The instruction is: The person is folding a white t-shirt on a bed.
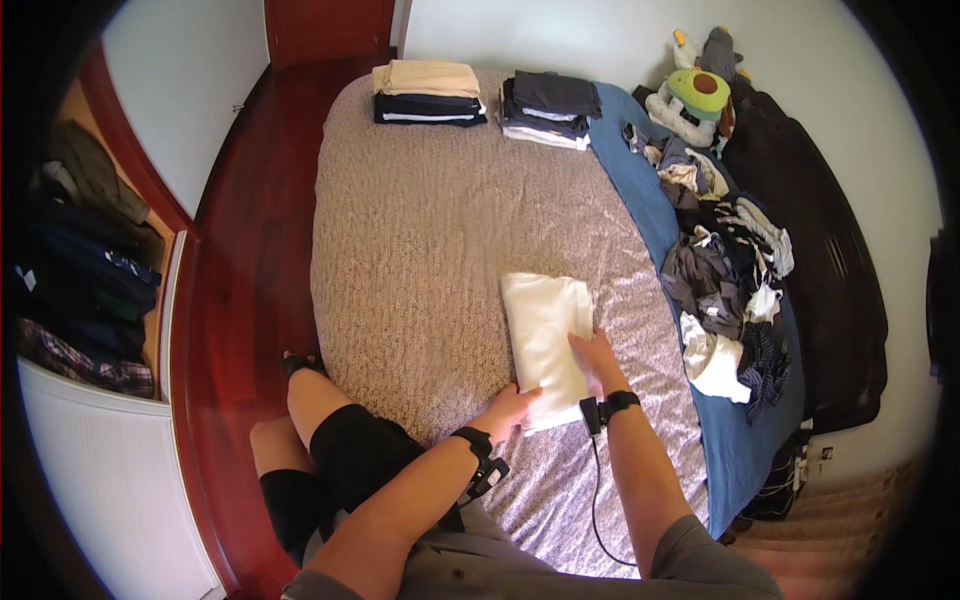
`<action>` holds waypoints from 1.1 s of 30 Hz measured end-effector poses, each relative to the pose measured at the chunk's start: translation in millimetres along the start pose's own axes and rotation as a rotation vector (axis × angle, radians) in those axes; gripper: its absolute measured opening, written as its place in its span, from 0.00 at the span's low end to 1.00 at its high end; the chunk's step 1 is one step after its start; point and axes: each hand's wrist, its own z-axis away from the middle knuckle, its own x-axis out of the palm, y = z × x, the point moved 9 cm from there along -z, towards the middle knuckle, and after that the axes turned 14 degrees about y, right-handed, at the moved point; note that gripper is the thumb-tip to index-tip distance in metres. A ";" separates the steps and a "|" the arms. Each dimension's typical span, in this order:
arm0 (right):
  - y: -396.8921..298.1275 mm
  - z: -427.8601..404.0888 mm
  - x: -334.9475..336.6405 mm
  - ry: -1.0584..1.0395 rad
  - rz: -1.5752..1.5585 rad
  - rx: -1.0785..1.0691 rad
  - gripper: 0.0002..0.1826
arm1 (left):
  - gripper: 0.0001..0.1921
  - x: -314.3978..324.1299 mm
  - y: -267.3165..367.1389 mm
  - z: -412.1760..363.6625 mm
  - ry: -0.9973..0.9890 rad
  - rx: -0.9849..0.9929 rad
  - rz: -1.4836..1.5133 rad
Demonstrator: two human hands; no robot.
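Note:
A folded white cloth or garment lies on the patterned bedspread in front of me, as a long, flat bundle. My left hand grips its near left edge, thumb on top and fingers hidden under the cloth. On the opposite long side, my right hand holds the edge, its thumb resting on the upper face. Both wrists wear black straps with small devices, and a cable hangs from the right one.
Two folded clothing stacks, one topped in beige, another in dark grey, stand at the bed's far end. Crumpled clothes line the right side along a dark headboard, below plush toys. An open wardrobe is at left.

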 end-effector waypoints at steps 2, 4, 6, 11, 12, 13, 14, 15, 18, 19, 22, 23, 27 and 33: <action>12.4 2.3 4.8 -0.124 -0.154 0.135 0.27 | 0.24 1.6 -0.4 -0.5 0.019 -0.015 0.105; 13.7 30.3 19.8 -0.445 -0.445 0.459 0.26 | 0.24 3.5 8.7 7.5 -0.046 0.016 0.186; -1.4 44.5 15.1 -0.470 -0.540 0.466 0.25 | 0.24 -4.6 17.3 9.3 -0.131 0.045 0.272; -29.6 104.4 -3.4 -0.257 -1.016 0.462 0.19 | 0.26 -43.7 115.0 57.4 -0.127 0.351 -0.273; -24.5 125.5 1.7 -0.283 -1.141 0.552 0.19 | 0.28 -55.0 135.9 62.1 -0.059 0.441 -0.492; -15.0 141.2 5.7 -0.241 -1.193 0.562 0.18 | 0.30 -59.5 155.2 61.1 -0.003 0.532 -0.713; -15.5 163.1 12.0 -0.229 -1.228 0.620 0.18 | 0.30 -63.2 169.9 59.4 -0.007 0.527 -0.722; -18.8 181.8 16.8 -0.216 -1.264 0.679 0.17 | 0.31 -60.9 179.8 56.4 -0.037 0.575 -0.939; -26.3 219.4 33.0 -0.220 -1.227 0.865 0.16 | 0.31 -62.5 187.5 48.3 -0.037 0.655 -1.272; -15.6 221.2 38.8 -0.212 -1.230 0.877 0.16 | 0.30 -64.2 183.8 44.7 -0.010 0.699 -1.381; 6.7 223.9 63.7 -0.453 -1.056 0.831 0.14 | 0.27 -92.3 181.3 45.8 0.373 0.926 -1.294; 8.3 223.5 58.2 -0.458 -1.057 0.837 0.14 | 0.27 -100.5 172.5 44.8 0.374 0.919 -1.300; 27.6 204.7 -5.4 -0.210 -0.750 0.791 0.17 | 0.22 -161.5 160.3 79.0 0.926 0.900 -0.749; 50.6 86.3 -49.0 0.360 -0.344 0.040 0.27 | 0.13 -145.7 59.9 76.9 0.489 0.026 0.078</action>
